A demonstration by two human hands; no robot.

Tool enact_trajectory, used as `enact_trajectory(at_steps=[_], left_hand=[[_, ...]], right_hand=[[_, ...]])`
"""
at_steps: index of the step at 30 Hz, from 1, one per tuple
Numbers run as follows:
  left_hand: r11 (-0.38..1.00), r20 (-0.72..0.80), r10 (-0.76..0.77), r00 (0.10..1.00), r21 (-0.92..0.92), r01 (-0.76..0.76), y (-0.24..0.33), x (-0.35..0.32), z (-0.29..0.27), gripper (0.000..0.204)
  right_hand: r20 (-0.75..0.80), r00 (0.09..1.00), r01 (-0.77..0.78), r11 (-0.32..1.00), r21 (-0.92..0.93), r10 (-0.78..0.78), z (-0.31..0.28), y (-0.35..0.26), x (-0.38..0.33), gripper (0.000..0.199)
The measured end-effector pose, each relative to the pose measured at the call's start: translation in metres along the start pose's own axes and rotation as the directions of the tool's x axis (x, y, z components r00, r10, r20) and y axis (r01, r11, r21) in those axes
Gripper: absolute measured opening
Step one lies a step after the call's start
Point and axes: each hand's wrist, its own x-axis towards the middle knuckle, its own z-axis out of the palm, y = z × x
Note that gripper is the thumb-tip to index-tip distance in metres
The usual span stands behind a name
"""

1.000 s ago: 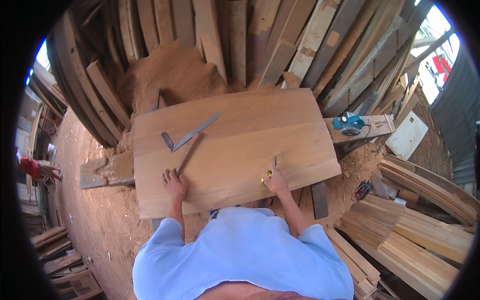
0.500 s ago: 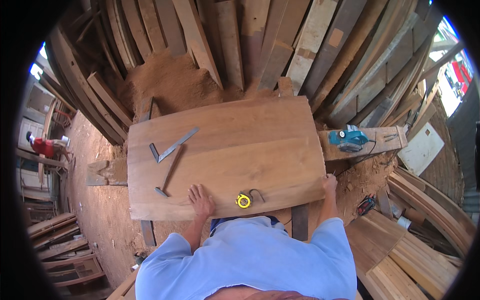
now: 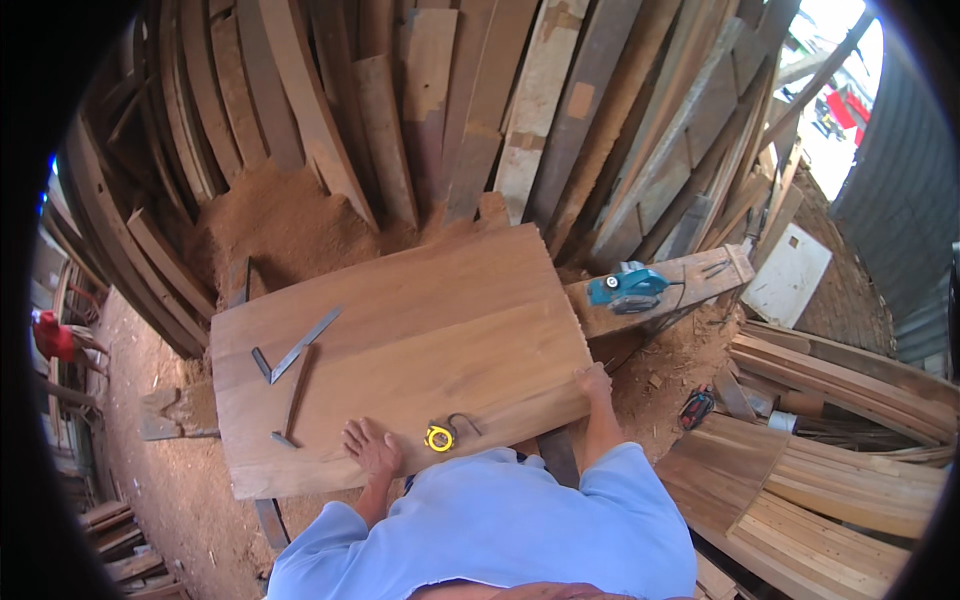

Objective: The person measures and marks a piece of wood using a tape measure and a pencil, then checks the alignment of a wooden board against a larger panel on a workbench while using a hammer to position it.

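Observation:
A broad, smooth wooden panel (image 3: 430,330) lies in front of me on wooden supports. My left hand (image 3: 372,449) rests flat on it near the front edge, fingers spread. At the panel's right edge, close to the near corner, my right hand (image 3: 594,380) is closed around the edge; its fingertips are partly hidden. Between the hands sits a yellow tape measure (image 3: 439,437), with a dark strap beside it. Further left on the panel are a try square (image 3: 303,345) with a metal blade and a hammer (image 3: 294,398) with a wooden handle.
A teal electric planer (image 3: 628,288) stands on a plank (image 3: 700,283) right of the panel. Long boards (image 3: 480,120) lean along the back, behind a sawdust heap (image 3: 285,225). Stacked timber (image 3: 830,480) lies at the right. A person in red (image 3: 52,337) is far left.
The view has turned, so the panel and its tools appear lower, further left and tilted. My left hand stays flat on the panel; my right hand stays at its right edge.

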Motion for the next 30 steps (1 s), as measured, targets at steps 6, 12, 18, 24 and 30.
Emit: enact_trajectory(at_steps=[6,12,18,24,30], left_hand=[[1.000,-0.035,-0.009,0.999,-0.010,0.009,-0.010,0.003,-0.020,0.078],[0.998,-0.055,0.045,0.997,-0.039,-0.047,-0.039,0.002,-0.024,0.075],[0.997,-0.038,0.071,0.997,-0.018,-0.072,-0.054,0.003,-0.018,0.073],[1.000,0.005,0.025,1.000,-0.004,-0.025,-0.037,0.001,-0.024,0.072],[1.000,0.016,-0.004,1.000,0.018,0.003,-0.043,0.003,-0.029,0.072]], right_hand=[[0.057,0.998,-0.043,0.999,0.012,0.042,0.006,0.022,-0.025,0.080],[0.087,0.994,0.057,0.994,0.093,-0.065,0.031,0.065,-0.021,0.076],[0.025,0.985,0.155,0.935,0.318,-0.172,0.035,0.054,0.003,0.055],[-0.153,0.963,0.243,0.959,0.144,-0.221,0.067,0.051,0.059,0.042],[-0.188,0.960,0.194,0.977,-0.091,-0.208,0.054,0.041,0.026,0.043]])
